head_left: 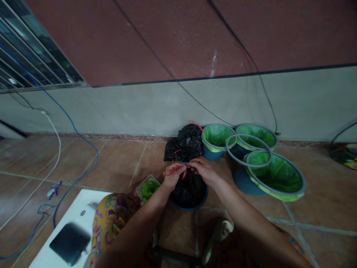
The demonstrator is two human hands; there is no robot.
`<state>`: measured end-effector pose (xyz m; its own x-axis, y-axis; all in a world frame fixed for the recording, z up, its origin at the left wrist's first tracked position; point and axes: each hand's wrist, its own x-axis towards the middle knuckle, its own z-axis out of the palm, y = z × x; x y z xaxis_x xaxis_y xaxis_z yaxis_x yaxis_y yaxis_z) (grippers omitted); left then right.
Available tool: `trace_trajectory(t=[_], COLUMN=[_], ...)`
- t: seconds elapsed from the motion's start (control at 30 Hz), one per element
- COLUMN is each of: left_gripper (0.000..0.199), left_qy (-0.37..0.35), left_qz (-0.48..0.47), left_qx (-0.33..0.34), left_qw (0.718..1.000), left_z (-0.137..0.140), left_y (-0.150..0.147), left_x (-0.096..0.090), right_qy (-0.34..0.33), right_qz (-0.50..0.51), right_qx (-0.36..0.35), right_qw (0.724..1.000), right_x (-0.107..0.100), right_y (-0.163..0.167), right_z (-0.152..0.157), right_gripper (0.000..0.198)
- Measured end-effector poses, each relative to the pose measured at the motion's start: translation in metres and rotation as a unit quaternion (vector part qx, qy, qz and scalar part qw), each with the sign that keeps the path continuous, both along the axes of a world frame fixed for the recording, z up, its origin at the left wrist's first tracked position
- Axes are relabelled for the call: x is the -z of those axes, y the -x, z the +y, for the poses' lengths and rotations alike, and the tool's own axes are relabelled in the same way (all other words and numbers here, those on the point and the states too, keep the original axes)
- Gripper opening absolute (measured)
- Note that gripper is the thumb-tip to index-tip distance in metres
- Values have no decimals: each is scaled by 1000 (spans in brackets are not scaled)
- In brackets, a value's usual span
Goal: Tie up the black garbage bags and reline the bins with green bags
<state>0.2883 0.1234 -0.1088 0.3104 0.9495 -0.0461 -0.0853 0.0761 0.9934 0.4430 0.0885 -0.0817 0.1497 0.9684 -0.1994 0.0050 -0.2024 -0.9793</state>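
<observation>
A black garbage bag point(188, 191) with red drawstrings point(184, 173) fills a blue bin point(192, 208) on the floor in front of me. My left hand point(172, 176) is closed around the red drawstring at the gathered top of the bag. Close beside it, my right hand point(203, 169) pinches the same red string at the bag's neck. The string is bunched between the two hands, and its exact knot is too small to make out. Just behind the bin sit black bags point(189, 140) with red ties against the wall.
Blue bins with green liners stand to the right: one point(217, 136) near the wall, another point(258, 134) beside it, a larger one point(279, 176) nearer. A grey ring point(249, 165) lies across them. Left are a container of green bags point(149, 188), a phone point(69, 243) and a blue cable point(92, 143).
</observation>
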Motion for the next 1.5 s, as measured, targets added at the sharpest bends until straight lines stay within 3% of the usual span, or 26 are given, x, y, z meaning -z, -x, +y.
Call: trace_trajectory(t=[0.13,0.23,0.37,0.47,0.63,0.83,1.03,1.27,1.37,1.5], left_gripper=[22,23,22,20,15,15,14,19,26,32], left_qy=[20,15,9,-4,-61,-158,-152,-130,-87,93], left_qz=[-10,3,19,43,126,299,381,498,439,218], left_qx=[-1,17,20,29,22,9,9,73,69,23], left_qw=[1000,1000,1000,999,990,941,912,855,892,971], left_z=[0,0,3,6,5,0,-2,-1,3,3], left_y=[-2,-2,-2,0,4,12,33,37,31,24], left_x=[-3,-2,4,10,11,7,16,12,13,18], right_qy=[29,64,85,44,37,46,181,143,122,103], right_qz=[100,83,-55,-181,-387,-429,-498,-518,-529,-449], right_qx=[33,15,-97,-203,-196,-187,-211,-260,-243,-266], right_qw=[994,994,990,961,900,882,821,802,804,847], right_x=[-7,-13,-16,-14,-11,-8,-6,-23,-27,-16], right_y=[-2,-6,-14,-23,-35,-34,-32,-24,-22,-22], right_z=[1,0,-4,-4,-2,-5,-4,-7,-9,-8], right_gripper=[29,31,37,32,24,29,28,35,34,36])
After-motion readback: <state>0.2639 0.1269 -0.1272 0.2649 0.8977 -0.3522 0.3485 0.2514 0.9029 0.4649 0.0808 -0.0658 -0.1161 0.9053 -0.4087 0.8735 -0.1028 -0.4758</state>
